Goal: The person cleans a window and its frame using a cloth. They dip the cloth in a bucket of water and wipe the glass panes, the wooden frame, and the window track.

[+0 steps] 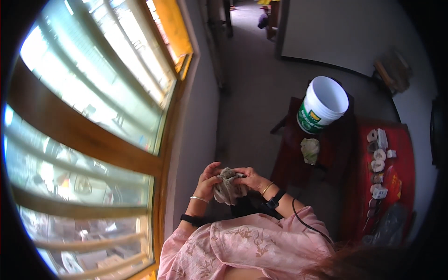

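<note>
A bunched greyish-beige cloth (pixel 228 190) hangs between my two hands, in front of my chest and beside the window wall. My left hand (pixel 208 181) grips its left side, the thumb pressed on the cloth and some fingers raised. On the other side my right hand (pixel 252 178) pinches the upper edge of the cloth. The gathered top of the cloth bulges up between the hands, and its loose lower part droops below them. Part of the fingers is hidden behind the fabric.
Wooden-framed barred windows (pixel 88 126) fill the left. A white bucket with a green label (pixel 322 105) stands on a dark red table (pixel 287 163), near a crumpled pale-green item (pixel 310 150). Rolls and small boxes lie on a red surface (pixel 401 149) at right. Someone (pixel 264 19) is far off.
</note>
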A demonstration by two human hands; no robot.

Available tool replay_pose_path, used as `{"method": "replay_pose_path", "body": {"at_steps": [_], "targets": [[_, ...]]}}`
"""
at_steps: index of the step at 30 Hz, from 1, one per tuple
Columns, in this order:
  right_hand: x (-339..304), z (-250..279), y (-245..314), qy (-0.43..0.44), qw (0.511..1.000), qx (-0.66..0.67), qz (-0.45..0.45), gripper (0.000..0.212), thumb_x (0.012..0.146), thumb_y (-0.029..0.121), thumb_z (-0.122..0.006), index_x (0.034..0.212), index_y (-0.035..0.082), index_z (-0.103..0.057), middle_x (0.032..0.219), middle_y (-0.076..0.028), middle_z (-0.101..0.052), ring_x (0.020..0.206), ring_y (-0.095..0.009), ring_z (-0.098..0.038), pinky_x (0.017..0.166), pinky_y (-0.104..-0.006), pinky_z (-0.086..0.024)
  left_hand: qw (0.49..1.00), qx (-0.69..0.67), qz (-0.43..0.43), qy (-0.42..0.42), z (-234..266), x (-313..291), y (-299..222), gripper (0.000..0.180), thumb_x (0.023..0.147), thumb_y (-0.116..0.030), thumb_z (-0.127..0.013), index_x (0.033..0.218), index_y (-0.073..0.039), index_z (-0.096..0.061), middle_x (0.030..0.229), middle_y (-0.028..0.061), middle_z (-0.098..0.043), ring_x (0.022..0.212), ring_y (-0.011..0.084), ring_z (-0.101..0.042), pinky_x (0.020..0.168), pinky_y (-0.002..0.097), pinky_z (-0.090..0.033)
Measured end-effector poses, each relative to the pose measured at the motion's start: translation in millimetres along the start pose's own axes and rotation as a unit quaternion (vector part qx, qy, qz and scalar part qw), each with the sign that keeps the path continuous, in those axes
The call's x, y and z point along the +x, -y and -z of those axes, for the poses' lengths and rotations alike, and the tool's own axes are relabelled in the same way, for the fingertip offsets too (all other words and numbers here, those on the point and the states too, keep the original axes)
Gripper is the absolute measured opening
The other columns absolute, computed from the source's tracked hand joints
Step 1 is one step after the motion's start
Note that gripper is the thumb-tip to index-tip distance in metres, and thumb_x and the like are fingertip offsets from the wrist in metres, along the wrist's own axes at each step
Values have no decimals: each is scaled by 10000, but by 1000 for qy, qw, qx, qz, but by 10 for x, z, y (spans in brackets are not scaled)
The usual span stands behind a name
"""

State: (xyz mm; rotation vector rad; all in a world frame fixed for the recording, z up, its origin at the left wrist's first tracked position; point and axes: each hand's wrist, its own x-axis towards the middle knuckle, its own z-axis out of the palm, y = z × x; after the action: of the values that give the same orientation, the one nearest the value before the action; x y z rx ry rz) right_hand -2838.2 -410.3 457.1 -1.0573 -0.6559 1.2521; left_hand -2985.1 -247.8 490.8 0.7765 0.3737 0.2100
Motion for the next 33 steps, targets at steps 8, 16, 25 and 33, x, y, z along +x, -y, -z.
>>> {"method": "replay_pose_path", "body": {"at_steps": [8,16,25,33], "targets": [[-95,1710,1119,-333,928,34,161,399,827,19,-684,1218,12,-608,1072,-39,-664,965,-128,-614,861,-274,-499,983,181,-17,-2,-251,1636,-275,410,877,-45,-628,1269,-67,-511,1181,82,-620,1072,184,-592,893,323,-503],[-631,3498,2773,-517,794,-71,312,494,871,30,-631,1338,-44,-485,1258,-115,-585,1107,-180,-574,972,-314,-449,989,135,44,26,-269,2835,-362,404,873,-28,-615,1261,-61,-509,1150,65,-622,1022,164,-596,868,320,-512],[-1061,5074,2356,-630,698,-335,72,556,792,113,-708,1322,58,-553,1297,-147,-566,1123,-222,-558,1000,-315,-419,989,112,34,87,-525,4695,-803,373,877,-28,-609,1236,-90,-528,1129,42,-625,1017,151,-600,818,300,-520],[-1479,5460,2038,-566,637,-473,-224,410,746,113,-652,1154,78,-668,1175,-190,-633,1123,-315,-596,982,-378,-467,952,232,109,170,-1337,5930,-626,291,869,-36,-598,1154,-91,-573,1047,-6,-634,966,117,-594,785,273,-492]]}}
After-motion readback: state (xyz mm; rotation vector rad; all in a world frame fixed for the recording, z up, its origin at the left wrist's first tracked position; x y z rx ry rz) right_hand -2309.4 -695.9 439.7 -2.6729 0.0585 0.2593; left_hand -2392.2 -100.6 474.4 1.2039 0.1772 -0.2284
